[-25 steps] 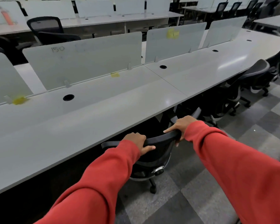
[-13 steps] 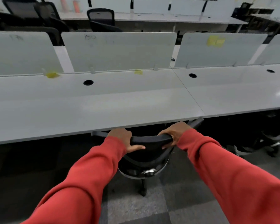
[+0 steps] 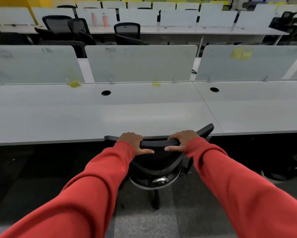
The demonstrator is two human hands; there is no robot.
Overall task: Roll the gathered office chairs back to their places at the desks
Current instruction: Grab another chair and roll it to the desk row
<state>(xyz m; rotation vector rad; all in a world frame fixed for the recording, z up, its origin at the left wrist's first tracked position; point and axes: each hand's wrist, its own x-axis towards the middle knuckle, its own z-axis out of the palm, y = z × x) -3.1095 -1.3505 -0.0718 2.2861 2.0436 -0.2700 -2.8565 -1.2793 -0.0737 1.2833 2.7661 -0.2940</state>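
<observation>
A black office chair (image 3: 159,162) stands right in front of me, its seat tucked under the long grey desk (image 3: 96,117). The top rail of its backrest sits at the desk's front edge. My left hand (image 3: 133,142) grips the rail's left part, thumb stretched along the back. My right hand (image 3: 182,140) grips the rail's right part the same way. Both sleeves are red. The chair's seat and most of its base are hidden under the desk.
Frosted divider panels (image 3: 141,63) stand along the desk's far edge, one marked 150. Cable holes (image 3: 106,92) dot the desktop. Another chair's base (image 3: 281,170) shows under the desk at right. More black chairs (image 3: 126,33) and two pink bottles (image 3: 105,19) are in the row behind.
My view has swung from an angle along the desk to square on. The chair has turned with my hands and now faces the desk, its backrest close to the edge.
</observation>
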